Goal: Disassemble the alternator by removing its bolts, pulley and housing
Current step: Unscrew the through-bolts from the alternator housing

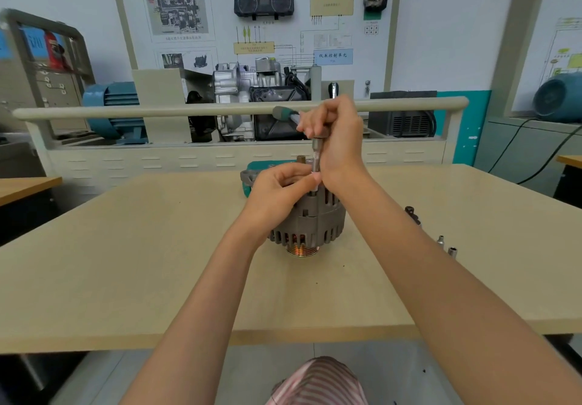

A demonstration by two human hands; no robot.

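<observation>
The alternator is stood near the middle of the table, pulley face down on the table top, so the shaft axis is upright and the rear end is pointed up. From the left: the left hand is laid on the upper housing, its fingers pinched narrow around the lower end of a socket extension where it meets the top of the alternator. The extension is held upright, parallel to the shaft axis. The right hand is closed on the head of a ratchet handle, whose green grip is pointed left and away. The bolt itself is hidden under the fingers. The step in hand is judged to be bolt removal at the rear housing; pulley and housing are not yet off. The next move is judged to call for the socket to be kept square on the bolt head while the handle is swung, with the body steadied against tipping on its narrow pulley. Further right, loose sockets and a dark part are seen lying on the table, well apart from the alternator.
</observation>
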